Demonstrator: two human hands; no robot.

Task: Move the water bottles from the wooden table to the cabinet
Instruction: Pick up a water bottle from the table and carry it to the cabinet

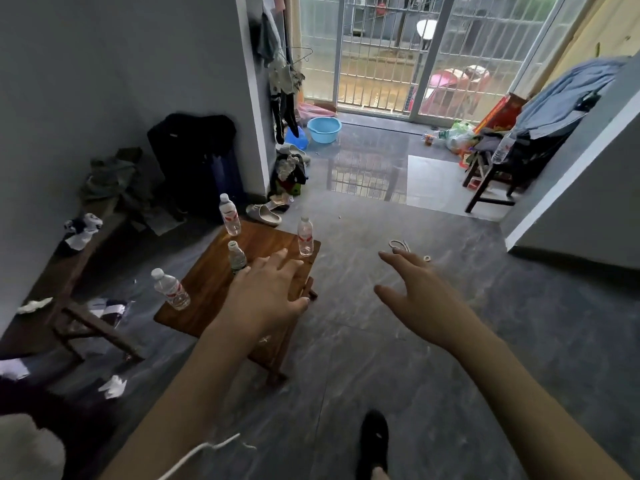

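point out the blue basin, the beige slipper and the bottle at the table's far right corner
blue basin (324, 129): head view, on its inner bowl.
beige slipper (264, 215): head view, on its upper strap.
far right bottle (305, 238): head view, on its label.

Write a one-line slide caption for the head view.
Both open hands, left and right, reach toward four clear plastic water bottles standing on a small brown wooden table.

Four clear plastic bottles (305, 237) stand at the corners and middle of a glossy, dark-grained wooden table (211, 285); the grey floor tiles (398, 341) shine.
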